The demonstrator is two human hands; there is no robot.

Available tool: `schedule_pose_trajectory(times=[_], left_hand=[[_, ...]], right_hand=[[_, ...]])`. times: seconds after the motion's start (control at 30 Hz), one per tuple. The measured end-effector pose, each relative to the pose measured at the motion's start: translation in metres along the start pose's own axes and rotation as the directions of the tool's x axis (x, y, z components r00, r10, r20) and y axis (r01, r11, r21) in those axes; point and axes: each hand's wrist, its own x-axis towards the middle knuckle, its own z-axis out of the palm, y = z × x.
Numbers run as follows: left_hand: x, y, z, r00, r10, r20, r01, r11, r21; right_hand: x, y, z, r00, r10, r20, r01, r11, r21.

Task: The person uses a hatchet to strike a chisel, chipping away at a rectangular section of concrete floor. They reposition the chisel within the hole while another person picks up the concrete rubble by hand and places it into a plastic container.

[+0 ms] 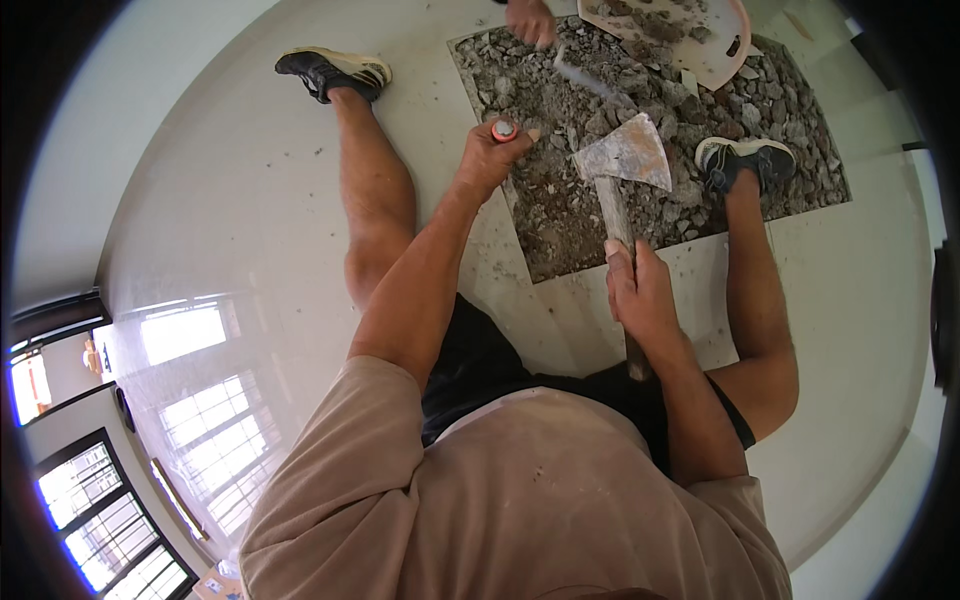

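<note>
My left hand (pixel 490 155) is closed around an upright chisel (pixel 505 130). I see the tool almost end-on, a grey metal striking end ringed in orange-red; its lower part is hidden. In my right hand (pixel 645 295) is the wooden handle of an axe (pixel 615 215), gripped partway down. The worn, rusty and whitish axe head (pixel 628 155) hangs over broken rubble (pixel 690 205), to the right of the chisel. Both hands are at the near side of an opening in the pale tiled floor (pixel 290 230), filled with grey chunks and brown soil.
Another person's hand (pixel 530 22) reaches in at the far edge, near a blurred light-coloured tool (pixel 582 75). A pale pink basin (pixel 735 65) holding rubble stands at the far right of the opening. My left shoe (pixel 335 72) rests on tile; my right shoe (pixel 745 163) is at the rubble.
</note>
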Motion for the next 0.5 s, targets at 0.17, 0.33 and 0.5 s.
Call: schedule_pose_trajectory(times=[0.17,0.33,0.5], left_hand=[[0.0,0.01,0.012,1.0,0.001,-0.016,0.001,0.997,0.073],[-0.009,0.0,-0.002,0.999,0.006,-0.031,-0.005,0.999,0.049],[-0.012,0.005,0.011,1.0,-0.017,0.013,0.016,0.996,0.092]], right_hand=[[0.012,-0.018,-0.005,0.998,-0.05,0.028,0.049,0.998,0.043],[0.019,-0.107,-0.018,0.981,-0.192,0.021,0.18,0.948,0.263],[0.05,-0.089,0.003,0.789,-0.532,-0.307,0.579,0.811,0.081]])
